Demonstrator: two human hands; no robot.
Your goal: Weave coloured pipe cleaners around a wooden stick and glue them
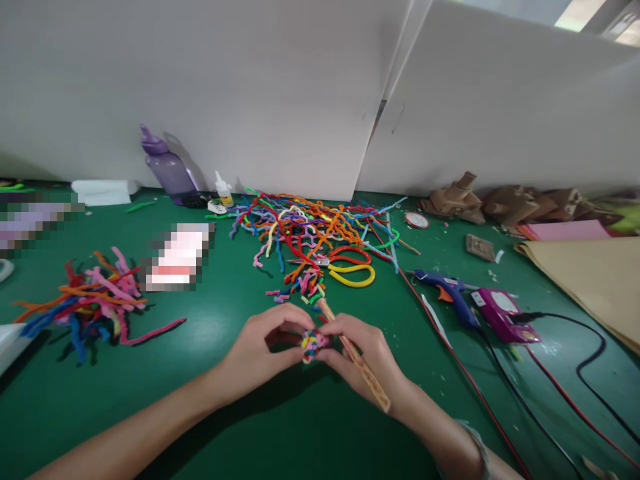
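Note:
A small multicoloured fuzzy piece [314,345] is held between both hands near the middle of the green table. My left hand [273,343] pinches its left side with curved fingers and thumb. On its right side, the fingertips of my right hand [363,353] close on it. A thin brown stick [367,373] lies slanted across my right hand, its upper end near loose cut bits [311,283]. Beyond the hands are scissors [353,267] with red and yellow handles, beside a tangled heap of coloured fuzzy strips [310,223].
Another strip pile [100,300] and a blurred-out bright rectangle [179,257] lie left. A purple bottle [170,170] and glue bottle [223,190] stand behind. At right are a blue glue gun [450,293], a magenta box [505,313], cables and brown paper [590,280].

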